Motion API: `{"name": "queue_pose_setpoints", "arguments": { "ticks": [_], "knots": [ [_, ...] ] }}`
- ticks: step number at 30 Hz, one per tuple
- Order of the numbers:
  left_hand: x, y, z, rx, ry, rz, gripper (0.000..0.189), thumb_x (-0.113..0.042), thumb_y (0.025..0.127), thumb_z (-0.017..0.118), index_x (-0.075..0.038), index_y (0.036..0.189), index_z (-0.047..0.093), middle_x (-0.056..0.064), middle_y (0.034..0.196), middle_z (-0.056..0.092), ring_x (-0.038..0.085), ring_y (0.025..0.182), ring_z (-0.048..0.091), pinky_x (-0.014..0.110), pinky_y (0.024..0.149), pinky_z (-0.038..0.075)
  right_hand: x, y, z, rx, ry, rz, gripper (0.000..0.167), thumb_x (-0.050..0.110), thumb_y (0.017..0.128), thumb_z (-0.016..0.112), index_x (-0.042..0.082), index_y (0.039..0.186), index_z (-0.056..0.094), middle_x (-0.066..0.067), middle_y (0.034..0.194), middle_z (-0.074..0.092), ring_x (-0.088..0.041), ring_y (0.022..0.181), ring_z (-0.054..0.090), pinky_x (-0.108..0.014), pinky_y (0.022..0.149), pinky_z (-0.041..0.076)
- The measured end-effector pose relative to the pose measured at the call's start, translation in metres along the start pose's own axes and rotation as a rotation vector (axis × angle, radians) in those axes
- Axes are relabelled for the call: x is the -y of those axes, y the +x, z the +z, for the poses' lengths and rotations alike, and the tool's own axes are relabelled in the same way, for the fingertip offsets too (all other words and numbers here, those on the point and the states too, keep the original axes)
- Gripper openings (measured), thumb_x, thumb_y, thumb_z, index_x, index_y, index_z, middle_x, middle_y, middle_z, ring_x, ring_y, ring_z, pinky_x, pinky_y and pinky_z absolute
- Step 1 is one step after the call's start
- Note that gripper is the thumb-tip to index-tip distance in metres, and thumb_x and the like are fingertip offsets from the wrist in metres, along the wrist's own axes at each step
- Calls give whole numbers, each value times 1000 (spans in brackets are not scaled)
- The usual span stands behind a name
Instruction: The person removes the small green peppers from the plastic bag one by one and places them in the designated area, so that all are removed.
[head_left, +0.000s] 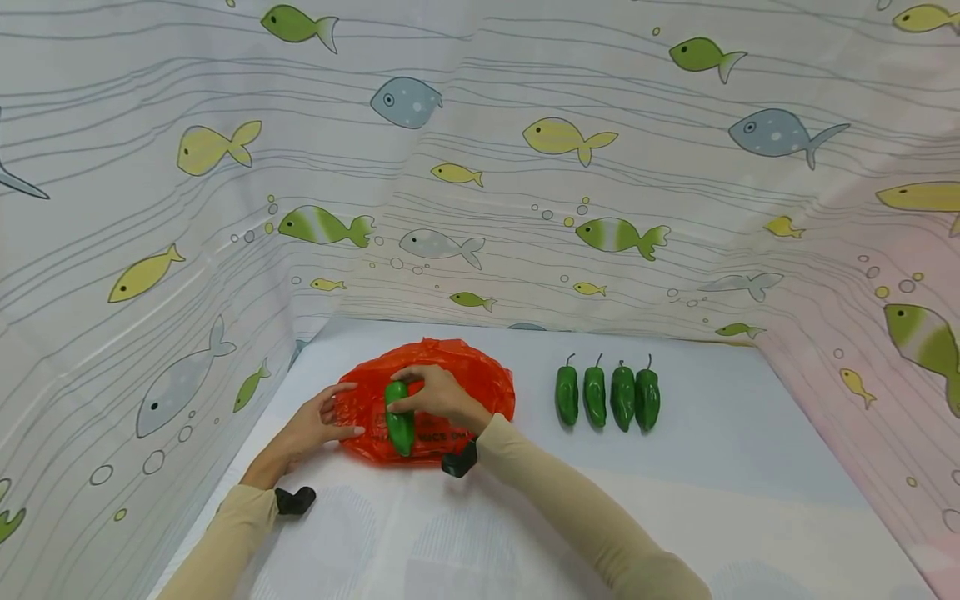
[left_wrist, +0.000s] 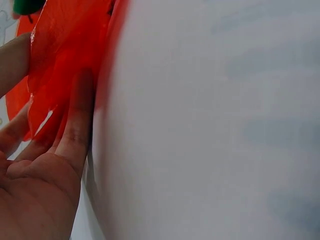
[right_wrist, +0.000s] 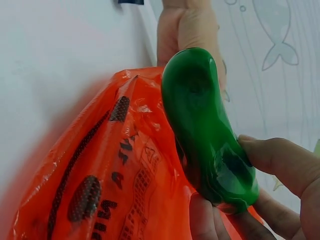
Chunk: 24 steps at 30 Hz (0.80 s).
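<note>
My right hand (head_left: 442, 396) grips a glossy green pepper (head_left: 401, 425) between thumb and fingers, over a red plastic bag (head_left: 480, 375). In the right wrist view, the pepper (right_wrist: 195, 115) slants across the bag (right_wrist: 145, 175), its lower part between the thumb and fingertips. My left hand (head_left: 311, 429) is at the bag's left edge, fingers spread. In the left wrist view, the red film (left_wrist: 60, 50) covers some fingertips of that hand (left_wrist: 45, 185), whose fingers are fairly straight. Dark printing shows on the bag; its inside is mostly hidden.
Several green peppers (head_left: 595, 398) with stems lie side by side in a row, right of the bag on the white table (head_left: 675, 483). A fish-patterned curtain (head_left: 510, 183) stands behind and along both sides.
</note>
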<state>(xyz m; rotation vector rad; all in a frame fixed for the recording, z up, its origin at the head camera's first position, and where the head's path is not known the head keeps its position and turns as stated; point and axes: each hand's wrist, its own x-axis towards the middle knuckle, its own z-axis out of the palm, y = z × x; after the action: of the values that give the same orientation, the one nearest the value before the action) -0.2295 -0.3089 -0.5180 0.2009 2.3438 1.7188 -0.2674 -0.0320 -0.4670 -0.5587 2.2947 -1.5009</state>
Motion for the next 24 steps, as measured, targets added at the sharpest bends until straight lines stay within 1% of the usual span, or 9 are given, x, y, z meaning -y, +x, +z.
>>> {"name": "queue_pose_setpoints", "arguments": {
  "ticks": [6, 12, 17, 24],
  "knots": [
    [1, 1, 0, 1, 8, 6, 85, -12, 87, 84, -9, 156, 35, 26, 152, 42, 42, 131, 51, 26, 92, 54, 3, -4, -5, 3, 25, 7, 49, 25, 84, 88, 19, 129, 71, 7, 114, 64, -18, 94, 61, -48, 83, 59],
    [1, 0, 0, -5, 10, 4, 84, -12, 86, 84, -10, 156, 36, 25, 152, 43, 41, 131, 51, 26, 92, 54, 6, -9, -9, 1, 28, 1, 50, 25, 85, 87, 18, 131, 70, 6, 116, 63, -18, 99, 60, -49, 83, 59],
    [0, 1, 1, -7, 12, -6, 85, -12, 86, 85, -10, 156, 36, 26, 152, 43, 42, 131, 51, 26, 92, 54, 7, -11, -13, 5, 34, -2, 50, 25, 85, 87, 19, 131, 70, 6, 118, 62, -19, 100, 61, -50, 84, 59],
    [-2, 0, 3, -11, 12, -6, 86, -10, 85, 85, -9, 155, 36, 26, 151, 42, 43, 131, 50, 27, 92, 55, 7, -14, -20, 33, 41, -31, 51, 25, 86, 86, 19, 133, 68, 6, 118, 62, -20, 100, 62, -50, 84, 59]
  ]
}}
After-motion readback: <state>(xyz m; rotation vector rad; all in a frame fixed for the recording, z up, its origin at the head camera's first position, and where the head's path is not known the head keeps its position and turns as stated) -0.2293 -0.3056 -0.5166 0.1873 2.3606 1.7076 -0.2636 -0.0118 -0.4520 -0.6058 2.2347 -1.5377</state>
